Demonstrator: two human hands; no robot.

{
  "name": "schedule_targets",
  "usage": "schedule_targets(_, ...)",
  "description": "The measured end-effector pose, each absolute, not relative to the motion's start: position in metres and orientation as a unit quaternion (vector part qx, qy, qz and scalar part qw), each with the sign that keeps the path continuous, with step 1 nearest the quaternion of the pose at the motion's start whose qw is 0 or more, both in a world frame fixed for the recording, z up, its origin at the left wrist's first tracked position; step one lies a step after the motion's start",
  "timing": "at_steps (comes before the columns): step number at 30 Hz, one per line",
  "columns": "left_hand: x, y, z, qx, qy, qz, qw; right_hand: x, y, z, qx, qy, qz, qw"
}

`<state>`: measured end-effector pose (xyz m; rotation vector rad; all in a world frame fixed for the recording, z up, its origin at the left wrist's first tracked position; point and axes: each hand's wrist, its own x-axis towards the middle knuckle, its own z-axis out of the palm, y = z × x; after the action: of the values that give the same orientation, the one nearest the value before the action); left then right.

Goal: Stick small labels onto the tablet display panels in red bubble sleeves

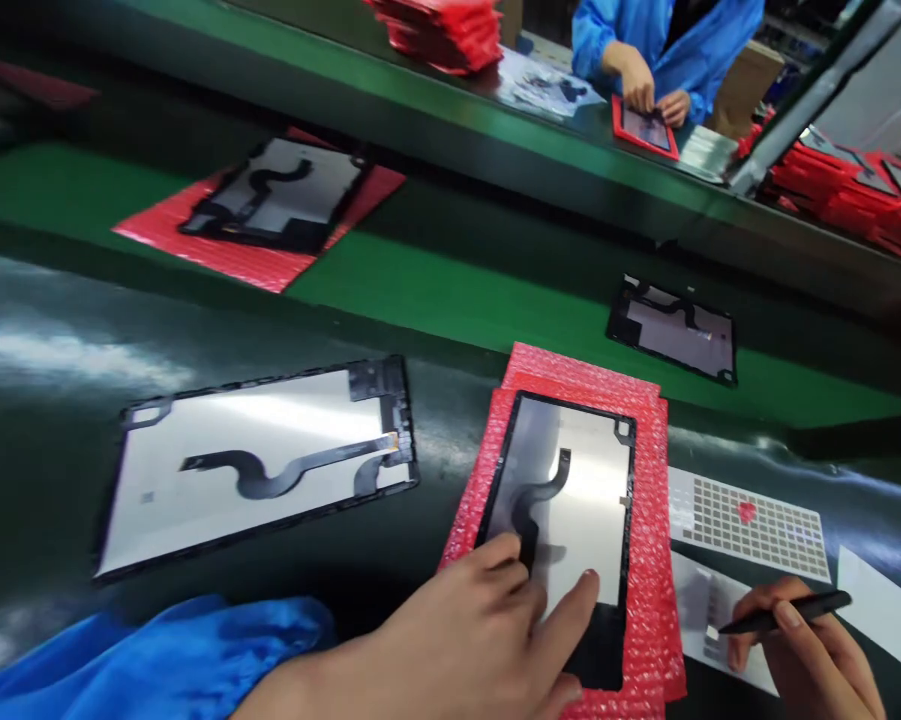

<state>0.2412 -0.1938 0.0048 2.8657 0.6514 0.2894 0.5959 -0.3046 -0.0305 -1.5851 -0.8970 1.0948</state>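
A tablet screen panel, its pale back facing up in a black frame, lies on a stack of red bubble-wrap sheets. A dark ribbon cable curves across it. My left hand rests over the panel's lower part, index finger stretched out and other fingers bent beside the cable, holding nothing I can see. Pinched in my right hand is a slim black pointed tool, possibly tweezers. Its tip is at small pale stickers on a white strip; whether it touches them I cannot tell.
To the left lies another screen panel. A grey-squared sticker sheet is at the right. Beyond, a green belt carries a panel on red wrap and a bare panel. Across it, a co-worker's hands handle another panel.
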Motion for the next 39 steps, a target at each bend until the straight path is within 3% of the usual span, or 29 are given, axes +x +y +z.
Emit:
schedule_targets(8, 0.247, -0.178, -0.024, 0.956, 0.261, 0.091, 0.1, 0.503, -0.188, -0.006, -0.573, -0.517, 0.461, 0.439)
schedule_targets(14, 0.261, -0.179, -0.05, 0.955, 0.263, 0.101, 0.096, 0.441, -0.135, -0.027, -0.555, -0.515, 0.494, 0.427)
schedule_targets(22, 0.274, -0.182, -0.076, 0.928, 0.313, 0.149, 0.138, 0.447, -0.129, -0.044, -0.583, -0.506, 0.513, 0.375)
schedule_targets(39, 0.281, -0.196, -0.125, 0.888, 0.311, 0.26, 0.217, 0.449, -0.133, -0.049, -0.6, -0.497, 0.508, 0.366)
